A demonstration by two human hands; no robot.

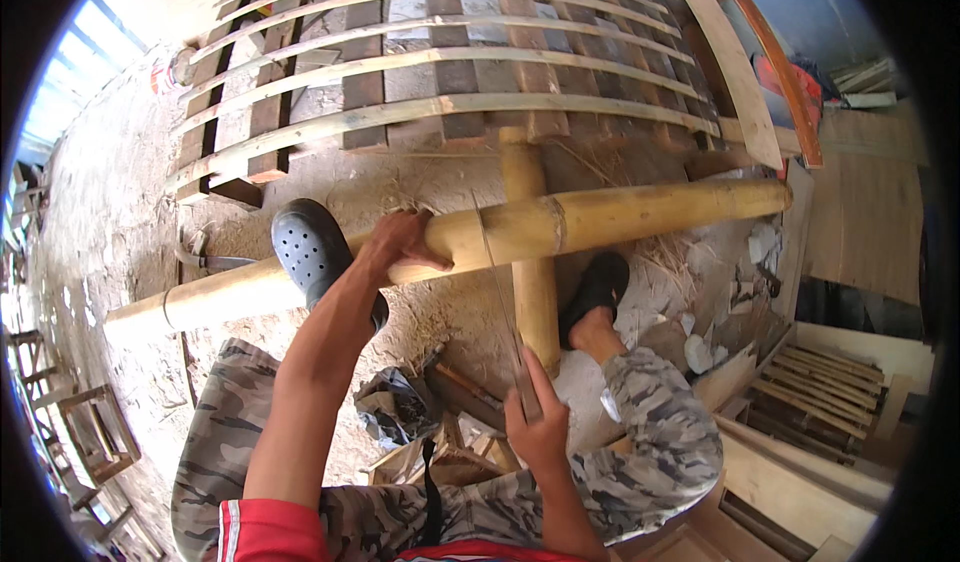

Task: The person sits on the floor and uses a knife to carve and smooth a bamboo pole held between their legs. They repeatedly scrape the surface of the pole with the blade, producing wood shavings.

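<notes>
A thick yellow bamboo pole [640,208] runs across in front of me, resting over a shorter bamboo piece [535,307]. My left hand [408,240] grips the pole from above, its thumb on the near side. In my right hand [540,417] is the handle of a handsaw [502,284]. The saw's thin blade stands against the pole just right of my left hand; I cannot tell how deep it sits in the bamboo. My left foot, in a dark clog [308,244] with holes, presses on the pole's left part. The other clog [597,287] is on the floor behind the crosspiece.
Beyond the pole lies a slatted bamboo frame [440,107] over dark wooden bars. A curved blade [225,261] lies left of my foot. Between my legs are a black plastic bag [395,407] and wood scraps. Boards and slatted wooden pieces [820,387] stand at the right.
</notes>
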